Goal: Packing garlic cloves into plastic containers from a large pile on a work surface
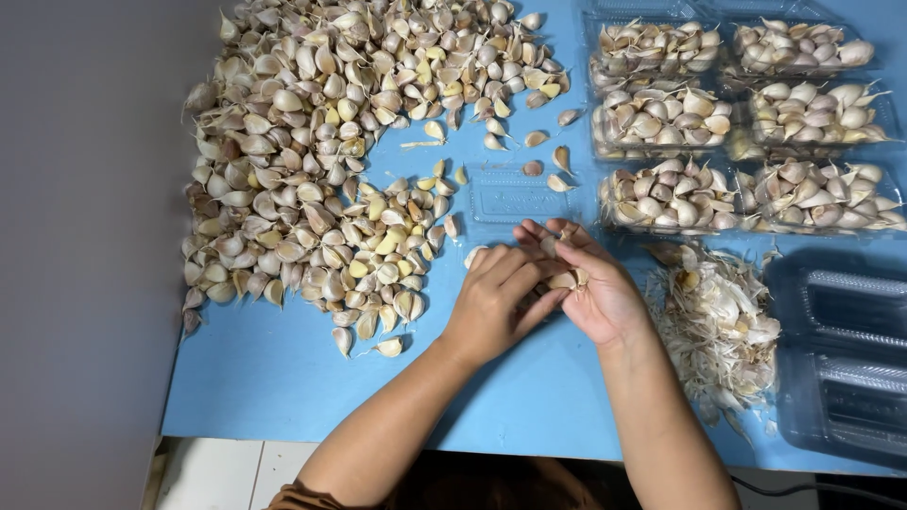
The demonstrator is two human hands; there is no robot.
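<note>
**Both hands working garlic cloves at counter centre**

Garlic cloves (pixel 563 279) sit pinched between both hands, centre of the blue counter (pixel 283 387). At least two show: one at the right fingertips, one lower against the palm. The lower one's long axis runs roughly left-right; which way its tip points is hidden by fingers. Left hand (pixel 496 300) curled, fingers closed onto the cloves. Right hand (pixel 590 283) cupped around them, fingertips grasping the upper clove.

Just far of the hands: one empty clear plastic tray (pixel 515 195). Left and far-left: big loose pile of unpeeled cloves (pixel 312 161), too many to count, spreading to the far edge. Right of the hands, touching distance: one heap of papery skins (pixel 718 321). Far right: six clear trays filled with cloves (pixel 666 118), two columns of three. Near right: stacked empty clear containers (pixel 846 354), count unclear. Grey wall (pixel 85 236) along the left.
</note>
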